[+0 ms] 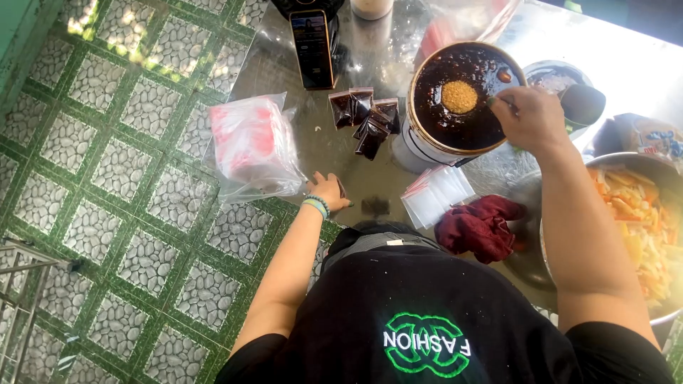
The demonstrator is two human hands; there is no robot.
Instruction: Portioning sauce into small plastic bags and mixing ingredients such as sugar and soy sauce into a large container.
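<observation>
— Where is the right hand (530,117)?

— Over the far-right rim of the pot of dark sauce (462,96), fingers curled shut on something thin, a handle perhaps; I cannot tell.

— And the left hand (329,190)?

— At the table's (356,178) near edge, fingers loosely bent, touching the metal. The filled sauce packets (366,117) lie just beyond it, toward the pot; empty bags (435,195) sit to its right.

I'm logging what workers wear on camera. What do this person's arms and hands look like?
Both arms are bare from short black sleeves down. The left hand has a band of light green and blue bracelets at the wrist. The right hand wears no glove; I see no ring or watch on it.
</observation>
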